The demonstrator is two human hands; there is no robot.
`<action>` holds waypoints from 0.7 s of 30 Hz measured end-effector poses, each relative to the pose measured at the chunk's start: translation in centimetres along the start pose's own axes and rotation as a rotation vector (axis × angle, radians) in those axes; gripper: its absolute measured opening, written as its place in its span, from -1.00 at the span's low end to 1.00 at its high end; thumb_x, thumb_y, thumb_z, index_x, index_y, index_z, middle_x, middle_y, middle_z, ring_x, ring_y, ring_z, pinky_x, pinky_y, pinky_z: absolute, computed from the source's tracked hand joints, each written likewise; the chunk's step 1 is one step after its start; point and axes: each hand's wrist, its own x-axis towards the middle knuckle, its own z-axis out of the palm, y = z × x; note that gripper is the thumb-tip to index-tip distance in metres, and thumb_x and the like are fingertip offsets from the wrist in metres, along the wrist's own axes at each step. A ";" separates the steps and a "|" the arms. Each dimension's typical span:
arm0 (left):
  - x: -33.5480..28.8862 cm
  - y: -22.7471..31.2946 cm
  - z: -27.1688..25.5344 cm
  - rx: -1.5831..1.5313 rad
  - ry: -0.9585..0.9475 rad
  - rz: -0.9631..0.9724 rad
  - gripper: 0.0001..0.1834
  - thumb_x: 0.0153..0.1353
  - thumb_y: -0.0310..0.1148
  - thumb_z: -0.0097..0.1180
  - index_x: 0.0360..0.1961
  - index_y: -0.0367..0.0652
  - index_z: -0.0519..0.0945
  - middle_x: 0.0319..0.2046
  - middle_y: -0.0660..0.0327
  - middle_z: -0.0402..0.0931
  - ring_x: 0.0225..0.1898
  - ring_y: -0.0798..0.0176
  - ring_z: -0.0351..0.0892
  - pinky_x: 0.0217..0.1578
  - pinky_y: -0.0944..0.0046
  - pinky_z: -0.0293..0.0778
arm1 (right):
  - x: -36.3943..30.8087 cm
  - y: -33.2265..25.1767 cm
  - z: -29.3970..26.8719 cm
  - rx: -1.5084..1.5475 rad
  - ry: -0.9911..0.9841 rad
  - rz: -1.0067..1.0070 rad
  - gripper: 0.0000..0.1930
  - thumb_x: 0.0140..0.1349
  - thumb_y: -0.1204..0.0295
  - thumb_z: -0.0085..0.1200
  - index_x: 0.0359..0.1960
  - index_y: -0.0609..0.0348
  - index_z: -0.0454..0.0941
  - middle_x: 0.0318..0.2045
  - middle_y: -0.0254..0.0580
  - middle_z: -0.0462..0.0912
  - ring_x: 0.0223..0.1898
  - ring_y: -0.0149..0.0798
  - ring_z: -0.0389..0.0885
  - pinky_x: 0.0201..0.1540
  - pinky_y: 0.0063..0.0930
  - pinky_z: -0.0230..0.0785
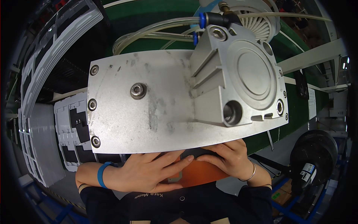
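A large silver metal plate [164, 82] with a block-shaped pneumatic cylinder [246, 74] on its right side fills the middle and covers part of my work. Below its front edge is my left hand [149, 168], a blue band on its wrist. Its thumb and fingers are stretched apart over an orange surface [207, 173], and some fingertips are hidden under the plate. My right hand [233, 158] faces it with bent fingers, its thumb and index finger closed about a dark piece [197, 152] that I cannot make out. The other right fingertips are hidden.
Clear air hoses [160, 24] run to the cylinder's fittings. White trays with dark recesses [69, 127] stand at the left, beside stacked white sheets [41, 149]. A black round fan-like unit [313, 156] is at the right. Behind lie a green bench top [149, 9] and a white fan [257, 26].
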 end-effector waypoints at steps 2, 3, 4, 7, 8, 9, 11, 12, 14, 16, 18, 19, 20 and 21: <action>-0.1 0.0 0.1 -0.010 -0.006 -0.002 -0.28 0.15 0.39 0.05 0.21 0.23 0.59 0.30 0.13 0.38 0.26 -0.08 0.22 0.21 -0.09 0.11 | 0.0 -0.1 -0.1 -0.006 -0.007 0.003 -0.63 -0.11 0.24 0.46 -0.22 0.02 0.70 -0.17 -0.28 0.66 -0.13 -0.25 0.61 -0.06 -0.38 0.34; -0.1 0.0 0.1 -0.001 0.000 -0.003 -0.28 0.15 0.39 0.06 0.21 0.23 0.59 0.30 0.13 0.38 0.26 -0.08 0.22 0.21 -0.09 0.11 | 0.0 -0.1 -0.1 -0.009 -0.011 0.004 -0.63 -0.11 0.25 0.46 -0.22 0.02 0.70 -0.17 -0.28 0.66 -0.12 -0.25 0.62 -0.06 -0.38 0.34; -0.1 0.1 0.1 0.009 0.006 -0.004 -0.28 0.15 0.39 0.06 0.21 0.23 0.59 0.30 0.13 0.37 0.26 -0.08 0.22 0.21 -0.10 0.11 | 0.0 -0.1 -0.1 -0.011 -0.008 -0.003 -0.63 -0.11 0.24 0.46 -0.21 0.02 0.70 -0.16 -0.28 0.66 -0.13 -0.25 0.61 -0.06 -0.38 0.34; 0.0 0.2 0.1 -0.008 0.028 -0.009 -0.29 0.15 0.38 0.08 0.21 0.23 0.59 0.31 0.13 0.37 0.28 -0.09 0.22 0.21 -0.10 0.12 | -0.1 0.0 0.0 -0.018 -0.017 -0.002 -0.62 -0.09 0.23 0.45 -0.20 0.00 0.69 -0.14 -0.29 0.64 -0.14 -0.24 0.58 -0.05 -0.36 0.31; 0.0 0.2 0.2 -0.018 0.038 -0.012 -0.29 0.15 0.37 0.08 0.21 0.22 0.59 0.31 0.13 0.37 0.28 -0.10 0.22 0.22 -0.10 0.12 | -0.3 0.1 0.0 -0.019 -0.033 0.006 -0.62 -0.08 0.23 0.45 -0.19 -0.01 0.69 -0.13 -0.31 0.63 -0.14 -0.24 0.56 -0.04 -0.35 0.30; 0.0 0.2 0.2 -0.033 0.034 -0.024 -0.30 0.15 0.36 0.09 0.20 0.22 0.59 0.31 0.13 0.37 0.29 -0.10 0.22 0.22 -0.10 0.12 | -0.4 0.0 -0.1 -0.019 -0.049 0.015 -0.62 -0.07 0.22 0.44 -0.19 -0.01 0.69 -0.11 -0.32 0.62 -0.14 -0.24 0.54 -0.03 -0.34 0.28; 0.0 0.3 0.1 -0.064 0.029 -0.043 -0.30 0.15 0.35 0.09 0.20 0.20 0.60 0.31 0.14 0.37 0.30 -0.10 0.22 0.23 -0.10 0.13 | -0.1 -0.1 -0.1 -0.004 -0.051 0.024 -0.64 -0.05 0.22 0.43 -0.20 -0.02 0.68 -0.11 -0.35 0.60 -0.12 -0.23 0.51 0.01 -0.32 0.24; 0.0 0.3 0.1 -0.050 0.038 -0.030 -0.31 0.16 0.34 0.10 0.19 0.19 0.60 0.32 0.14 0.37 0.31 -0.10 0.22 0.23 -0.10 0.14 | 0.1 -0.2 -0.2 0.001 -0.052 0.030 -0.65 -0.04 0.21 0.43 -0.21 -0.03 0.68 -0.10 -0.36 0.59 -0.11 -0.23 0.49 0.02 -0.31 0.22; 0.2 0.2 -0.2 -0.020 0.058 -0.009 -0.31 0.16 0.32 0.11 0.19 0.16 0.60 0.32 0.14 0.37 0.32 -0.10 0.22 0.23 -0.10 0.16 | 0.3 -0.5 -0.8 0.042 -0.113 0.065 -0.69 0.01 0.27 0.41 -0.21 -0.01 0.64 -0.05 -0.36 0.54 -0.04 -0.20 0.45 0.06 -0.30 0.17; 0.2 0.2 -0.2 -0.028 0.085 -0.004 -0.33 0.17 0.31 0.12 0.18 0.14 0.60 0.31 0.13 0.37 0.31 -0.10 0.23 0.22 -0.13 0.17 | 0.8 -0.6 -1.1 0.092 -0.156 0.087 -0.69 0.02 0.30 0.40 -0.20 0.00 0.62 -0.03 -0.34 0.51 -0.02 -0.18 0.44 0.07 -0.30 0.17; 0.2 0.2 -0.2 -0.051 0.113 0.017 -0.34 0.18 0.26 0.13 0.18 0.10 0.58 0.33 0.13 0.35 0.32 -0.07 0.24 0.24 -0.15 0.16 | 1.1 -0.7 -1.4 0.136 -0.159 0.091 -0.69 0.02 0.38 0.40 -0.19 0.03 0.60 0.01 -0.27 0.47 0.00 -0.14 0.44 0.08 -0.28 0.22; 0.2 0.1 -0.1 -0.072 0.127 0.029 -0.34 0.19 0.23 0.14 0.20 0.08 0.56 0.34 0.12 0.33 0.33 -0.05 0.25 0.25 -0.16 0.14 | 1.2 -0.8 -1.6 0.158 -0.162 0.109 -0.69 0.01 0.41 0.41 -0.19 0.04 0.60 0.01 -0.25 0.47 -0.01 -0.13 0.45 0.06 -0.27 0.25; 0.1 0.2 -0.1 -0.096 0.142 0.042 -0.34 0.20 0.19 0.15 0.21 0.05 0.54 0.35 0.11 0.31 0.33 -0.02 0.26 0.27 -0.16 0.12 | 1.1 -1.1 -1.7 0.180 -0.166 0.127 -0.68 0.00 0.43 0.41 -0.20 0.06 0.60 0.01 -0.23 0.46 -0.01 -0.12 0.46 0.05 -0.27 0.28; 0.1 0.4 -0.3 -0.104 0.179 0.054 -0.36 0.18 0.14 0.20 0.19 0.02 0.55 0.32 0.11 0.35 0.30 -0.01 0.30 0.24 -0.12 0.18 | 1.1 -1.3 -1.8 0.293 -0.120 0.159 -0.63 -0.05 0.52 0.42 -0.18 0.11 0.58 -0.07 -0.17 0.50 -0.05 -0.06 0.52 -0.02 -0.27 0.39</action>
